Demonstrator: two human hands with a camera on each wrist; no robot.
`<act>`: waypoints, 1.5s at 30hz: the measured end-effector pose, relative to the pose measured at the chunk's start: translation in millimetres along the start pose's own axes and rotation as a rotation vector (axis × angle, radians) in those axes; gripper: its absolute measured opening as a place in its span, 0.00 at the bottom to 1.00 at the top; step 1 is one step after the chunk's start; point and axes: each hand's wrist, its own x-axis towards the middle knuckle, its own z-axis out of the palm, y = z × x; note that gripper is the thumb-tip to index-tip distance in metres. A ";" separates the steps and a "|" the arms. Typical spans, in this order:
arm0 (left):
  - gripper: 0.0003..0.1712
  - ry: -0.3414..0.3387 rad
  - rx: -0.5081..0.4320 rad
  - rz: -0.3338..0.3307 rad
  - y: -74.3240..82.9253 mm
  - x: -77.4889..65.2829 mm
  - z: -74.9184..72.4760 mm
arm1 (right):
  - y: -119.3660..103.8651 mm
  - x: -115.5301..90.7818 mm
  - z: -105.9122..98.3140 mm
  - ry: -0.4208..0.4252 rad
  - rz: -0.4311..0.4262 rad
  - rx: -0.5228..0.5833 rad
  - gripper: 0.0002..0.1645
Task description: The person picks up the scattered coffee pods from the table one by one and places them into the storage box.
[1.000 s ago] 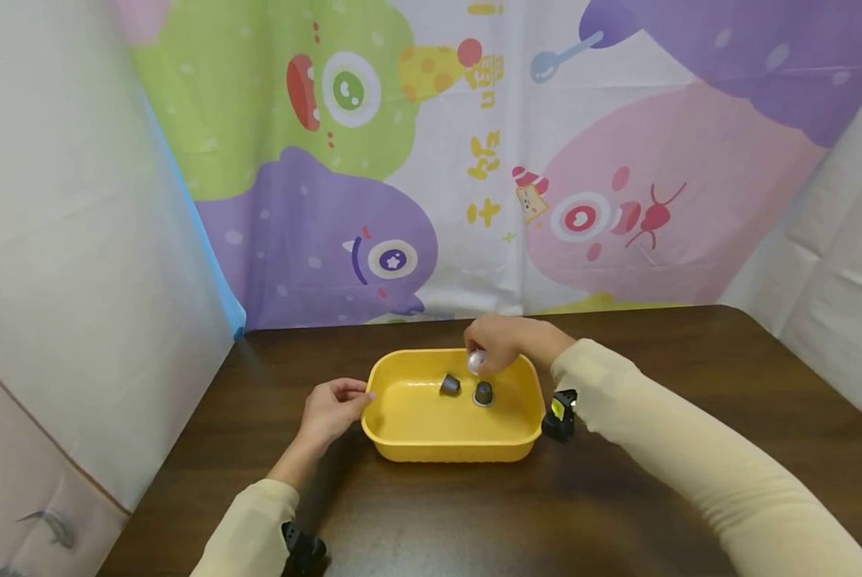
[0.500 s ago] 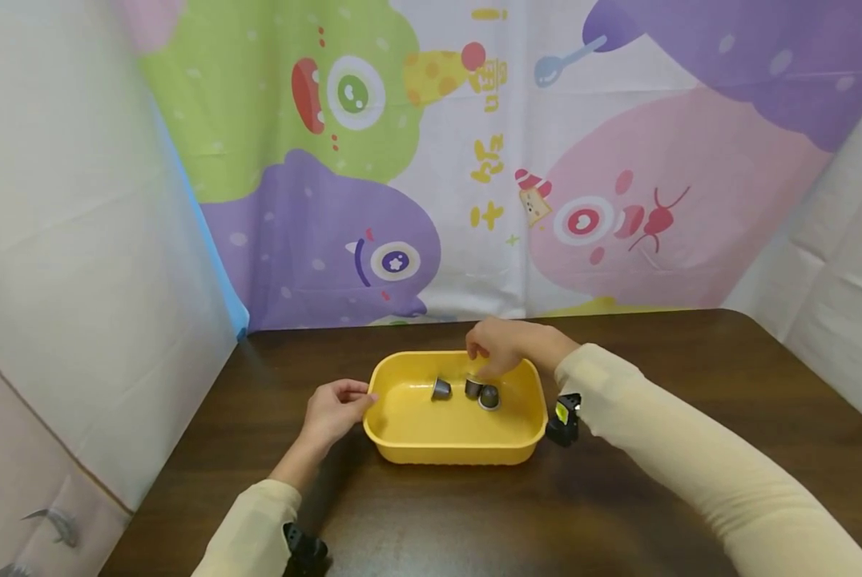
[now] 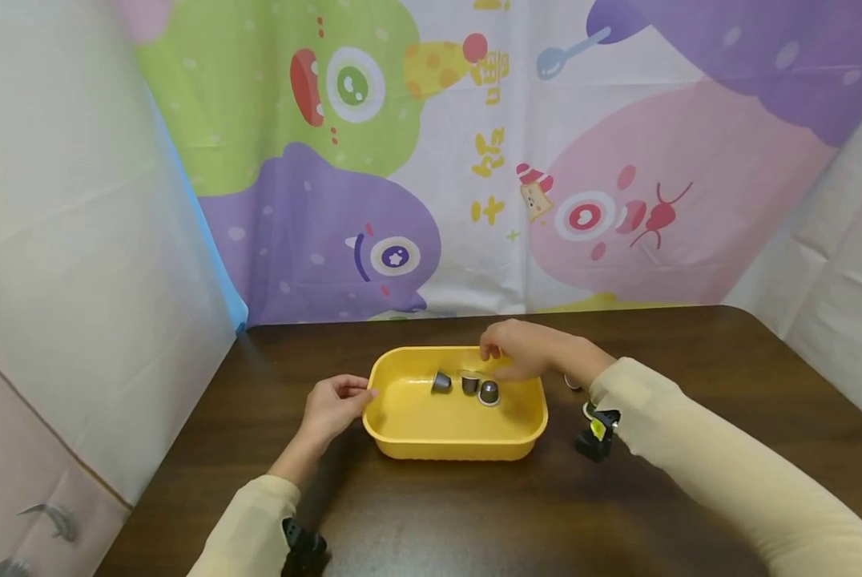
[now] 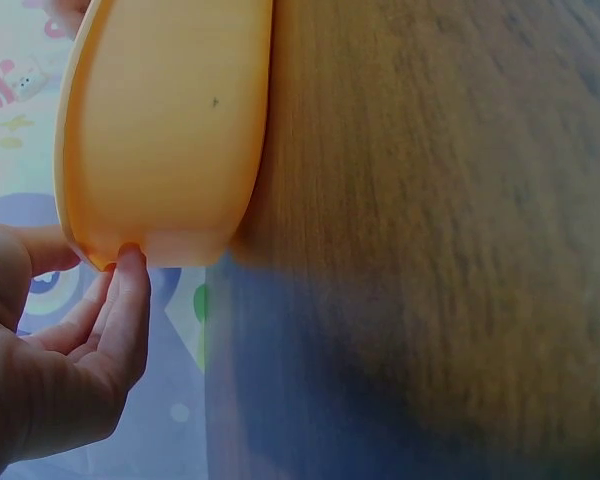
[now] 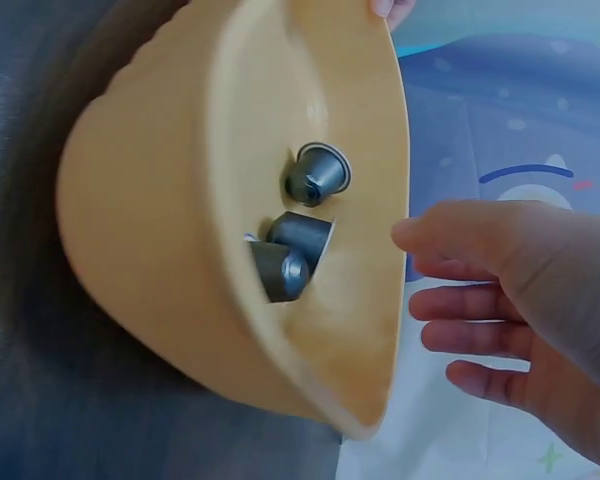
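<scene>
My left hand pinches the left rim of a yellow plastic basin, thumb inside and fingers outside, as the left wrist view also shows. Three dark coffee capsules lie in the basin: one on its side, a middle capsule with its pale lid up, and a capsule standing lid down. Over the basin's back right part hovers my right hand. In the right wrist view, that hand has its fingers loosely extended and apart from the capsules, with nothing between them.
The basin stands on a dark brown wooden table. Right of it, small items with pale rims are mostly hidden by my right wrist. A cartoon-printed curtain hangs behind the table, and pale cloth flanks both sides.
My right hand has let go of a coffee capsule, which now sits between the other two, and has drawn back to the right. My left hand stays on the rim.
</scene>
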 end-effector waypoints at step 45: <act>0.16 0.000 0.007 -0.002 1.2 -0.5 0.9 | 17.4 -90.4 46.4 0.444 0.086 -0.107 0.16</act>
